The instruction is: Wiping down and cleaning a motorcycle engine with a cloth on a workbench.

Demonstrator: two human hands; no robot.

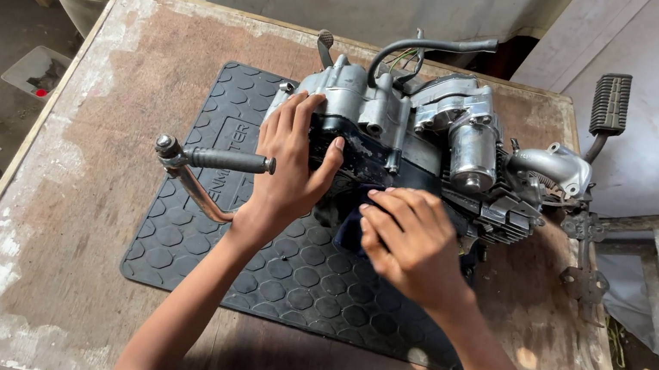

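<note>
Gripping the engine (432,139) at its near left end, our left hand (289,166) lies fingers up over the silver casing with the thumb hooked across the dark side. Our right hand (412,241) presses flat, fingers together, on a dark blue cloth (347,224) against the engine's near side; we cannot tell whether it pinches the cloth. We see the engine lying on a black rubber mat (281,278) in the middle of the worn wooden table (57,257). Its kick lever (210,167) sticks out left, just beside our left wrist. A foot pedal (610,103) stands at the far right.
</note>
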